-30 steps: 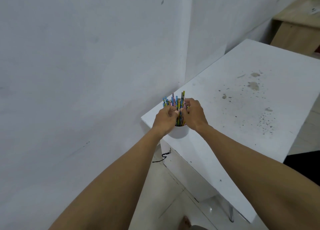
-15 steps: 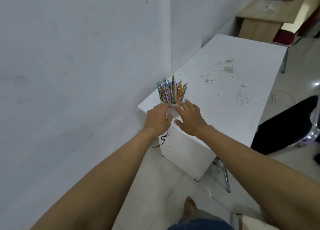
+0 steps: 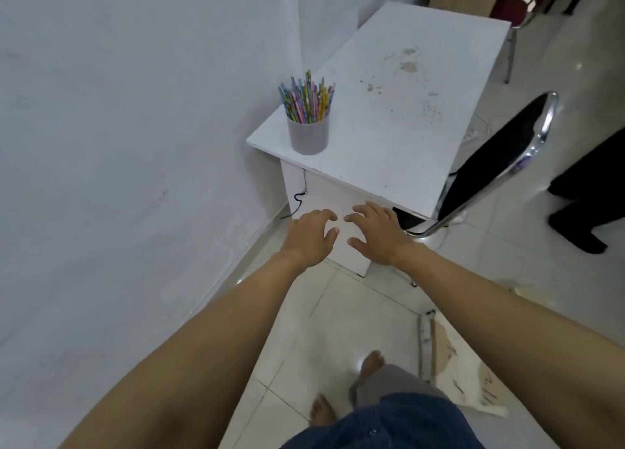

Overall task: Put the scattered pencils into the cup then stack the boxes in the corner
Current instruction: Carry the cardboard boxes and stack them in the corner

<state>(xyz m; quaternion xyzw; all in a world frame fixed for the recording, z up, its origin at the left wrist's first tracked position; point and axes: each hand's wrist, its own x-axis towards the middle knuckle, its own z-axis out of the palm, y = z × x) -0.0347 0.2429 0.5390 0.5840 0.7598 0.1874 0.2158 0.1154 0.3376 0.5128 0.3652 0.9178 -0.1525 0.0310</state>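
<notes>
Well, both hands hold nothing. The left hand and the right hand hang in the air side by side, near each other but not touching, palms down, with fingers spread and a little bent. They are low, in front of the near end of the table, and well apart from the cup. I think they are empty because the pencil part looks done: the pencils all stand in the cup, and I see none lying on the table top. The cup is grey, round and smooth, like plastic. It stands upright near the table corner next to the wall, maybe so it is out of the way. The pencils are long thin sticks in pink, blue, yellow and green, and they lean out a bit like a bunch of flowers because the cup is full. The table is white, flat and hard, with brown spots further along. A thin black cable hangs down its side. A chair with a black back and a shiny metal frame stands just beside the table. The floor has pale shiny tiles, and a bare foot stands on it. I cannot see any boxes for sure; a flat pale sheet, maybe cardboard, lies on the floor at the right.
</notes>
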